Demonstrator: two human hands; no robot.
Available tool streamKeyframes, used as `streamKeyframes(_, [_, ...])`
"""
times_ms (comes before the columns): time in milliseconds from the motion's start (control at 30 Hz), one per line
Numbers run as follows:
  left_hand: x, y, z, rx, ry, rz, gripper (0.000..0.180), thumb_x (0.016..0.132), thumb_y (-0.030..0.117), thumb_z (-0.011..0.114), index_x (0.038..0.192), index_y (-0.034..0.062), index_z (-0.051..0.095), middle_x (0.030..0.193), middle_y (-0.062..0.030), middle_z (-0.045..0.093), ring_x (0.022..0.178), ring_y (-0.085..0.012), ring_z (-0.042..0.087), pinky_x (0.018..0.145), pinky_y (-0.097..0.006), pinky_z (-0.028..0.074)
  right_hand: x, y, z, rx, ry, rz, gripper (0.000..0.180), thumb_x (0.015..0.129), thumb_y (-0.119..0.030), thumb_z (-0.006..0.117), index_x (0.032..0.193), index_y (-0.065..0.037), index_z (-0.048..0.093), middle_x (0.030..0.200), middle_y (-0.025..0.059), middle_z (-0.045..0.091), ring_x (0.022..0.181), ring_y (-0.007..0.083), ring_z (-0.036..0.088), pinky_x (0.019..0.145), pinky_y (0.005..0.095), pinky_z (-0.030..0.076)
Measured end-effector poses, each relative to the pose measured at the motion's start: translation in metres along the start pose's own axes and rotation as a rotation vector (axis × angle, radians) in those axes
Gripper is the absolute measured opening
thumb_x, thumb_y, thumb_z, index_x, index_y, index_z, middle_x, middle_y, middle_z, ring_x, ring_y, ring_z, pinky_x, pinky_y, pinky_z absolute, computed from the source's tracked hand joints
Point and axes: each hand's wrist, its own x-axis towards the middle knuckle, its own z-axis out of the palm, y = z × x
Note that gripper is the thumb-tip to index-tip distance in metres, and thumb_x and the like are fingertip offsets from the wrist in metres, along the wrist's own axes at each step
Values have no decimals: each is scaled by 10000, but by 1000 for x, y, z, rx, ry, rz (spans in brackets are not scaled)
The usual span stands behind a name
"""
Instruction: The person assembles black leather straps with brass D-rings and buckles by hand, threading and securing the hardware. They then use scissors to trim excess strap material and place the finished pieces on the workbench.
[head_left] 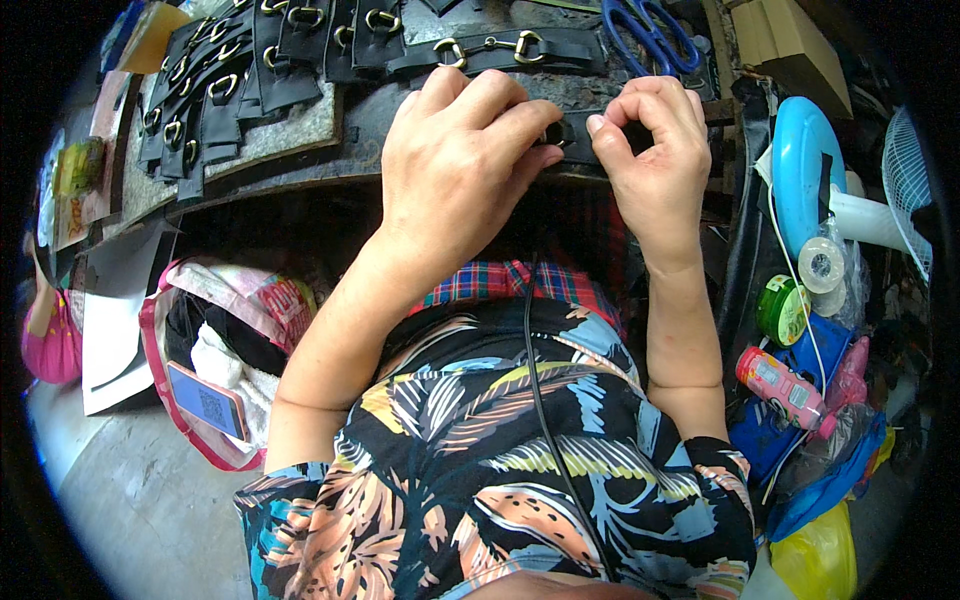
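Note:
At the near edge of the dark workbench, my left hand [460, 150] is closed, thumb and fingers pinching a black strap piece [572, 130] that looks like leather, with a bit of metal at the fingertips. Just to the right, my right hand [655, 150] has its fingers curled in and the thumb close to the index finger; what it holds, if anything, is too small to make out. Beyond my hands lies a black strap with gold horsebit-shaped hardware [490, 50]. Blue-handled scissors [650, 40] rest behind my right hand.
Several black straps with gold rings [225, 90] overlap on a pale slab [300, 125] at the left. To the right are a cardboard box [795, 45], a blue round fan part [800, 175], tape rolls [822, 262] and a pink bottle [780, 388]. A bag with a phone [208, 400] sits lower left.

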Motion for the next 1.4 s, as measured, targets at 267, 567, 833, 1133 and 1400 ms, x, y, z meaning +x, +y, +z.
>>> streamKeyframes(267, [-10,-2,-22,-160,22,-77,415,810,93,845,1213,99,748,1130,-113,666,977,-288,645,855,-376,531,-2,-4,-6,139,40,71,235,766,-95,828,890,-72,629,933,65,627,928,289,611,849,411,484])
streamKeyframes(567, [-29,-13,-38,85,-6,-86,353,821,218,840,1126,68,748,1020,-100,647,915,-297,605,791,-394,524,-1,-17,-10,72,-116,-211,246,828,-152,809,1059,-76,772,1038,71,683,964,282,613,862,406,500])
streamKeyframes(833, [-32,-9,-28,74,47,-180,292,840,135,825,1114,59,757,1042,-139,656,953,-325,649,835,-405,532,-3,-20,3,-15,-69,-154,235,793,-212,815,1000,-114,763,998,50,639,962,272,611,848,422,494])
streamKeyframes(1133, [-42,-11,-32,110,100,-148,334,890,169,798,1198,56,736,1111,-155,655,989,-338,632,858,-410,531,-10,-18,1,19,-36,-148,264,831,-226,808,1049,-92,745,1064,80,652,1001,293,616,886,438,500])
streamKeyframes(1400, [-43,-1,-38,315,12,-217,303,897,202,783,1161,67,723,1108,-130,652,1036,-341,596,906,-440,506,-18,-12,-8,-158,-29,-173,370,839,-200,839,1152,-48,713,1140,110,658,1066,298,607,920,413,508])
